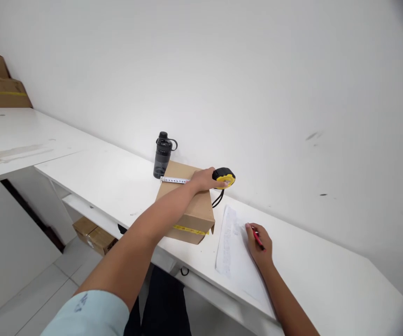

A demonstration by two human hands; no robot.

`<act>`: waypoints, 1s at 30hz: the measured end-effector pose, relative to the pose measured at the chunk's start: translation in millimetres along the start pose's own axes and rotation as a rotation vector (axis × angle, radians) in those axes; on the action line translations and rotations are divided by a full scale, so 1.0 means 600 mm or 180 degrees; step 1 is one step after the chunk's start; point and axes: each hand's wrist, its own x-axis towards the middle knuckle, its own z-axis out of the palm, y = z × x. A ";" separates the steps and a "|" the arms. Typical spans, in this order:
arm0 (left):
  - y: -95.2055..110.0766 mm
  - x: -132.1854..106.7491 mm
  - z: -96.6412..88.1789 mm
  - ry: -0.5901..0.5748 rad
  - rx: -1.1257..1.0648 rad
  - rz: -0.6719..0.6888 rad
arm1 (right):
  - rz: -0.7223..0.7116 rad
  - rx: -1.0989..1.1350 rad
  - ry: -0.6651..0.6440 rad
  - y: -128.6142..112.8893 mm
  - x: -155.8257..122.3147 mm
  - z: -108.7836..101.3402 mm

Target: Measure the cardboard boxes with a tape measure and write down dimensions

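Note:
My left hand (204,180) is closed around a yellow and black tape measure (225,177) at the right edge of a cardboard box (196,207). The tape's white blade (174,180) lies across the box top, its end hook at the left edge. A black cord hangs from the tape measure's case. In my right hand (260,245) is a red pen (258,239), gripped above a sheet of paper (231,254). Rows of writing cover the paper's left part; the words are too small to read.
Behind the box a dark water bottle (162,156) stands near the white wall. The white table (124,186) runs along that wall. More cardboard boxes (2,91) are stacked at the far left, and another taped box (94,234) sits low under the table.

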 end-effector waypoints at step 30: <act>0.016 -0.005 0.011 0.0195 0.0318 0.0225 | -0.0075 0.2039 0.0672 -0.289 0.148 0.138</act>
